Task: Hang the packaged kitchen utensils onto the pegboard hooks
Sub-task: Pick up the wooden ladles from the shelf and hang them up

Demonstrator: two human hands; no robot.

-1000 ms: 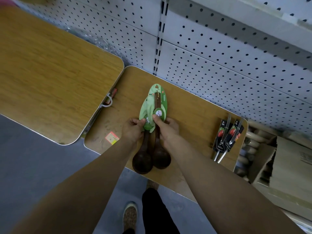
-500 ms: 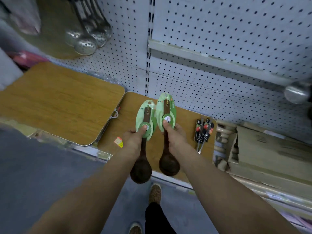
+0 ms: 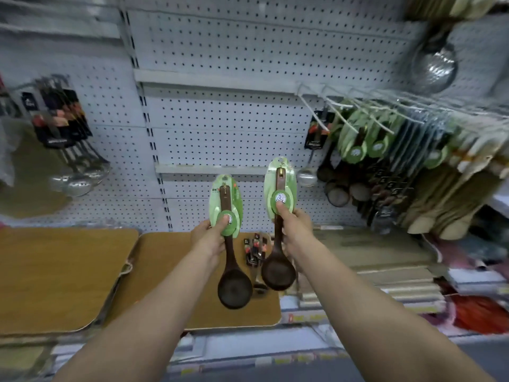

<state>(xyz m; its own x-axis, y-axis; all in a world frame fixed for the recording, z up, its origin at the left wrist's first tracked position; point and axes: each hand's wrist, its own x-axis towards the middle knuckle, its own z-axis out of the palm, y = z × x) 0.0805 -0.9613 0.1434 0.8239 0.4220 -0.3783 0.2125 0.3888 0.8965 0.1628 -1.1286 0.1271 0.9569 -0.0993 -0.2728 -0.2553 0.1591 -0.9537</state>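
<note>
Left spoon (image 3: 230, 252), right spoon (image 3: 278, 244) higher, upright, bowls down

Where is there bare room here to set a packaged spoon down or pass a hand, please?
Free: the left tabletop, bare wood in view; the pegboard between the upright rail and the hanging green-carded spoons. Crowded: the hooks on the right, and the right tabletop around the black-carded utensils.
</note>
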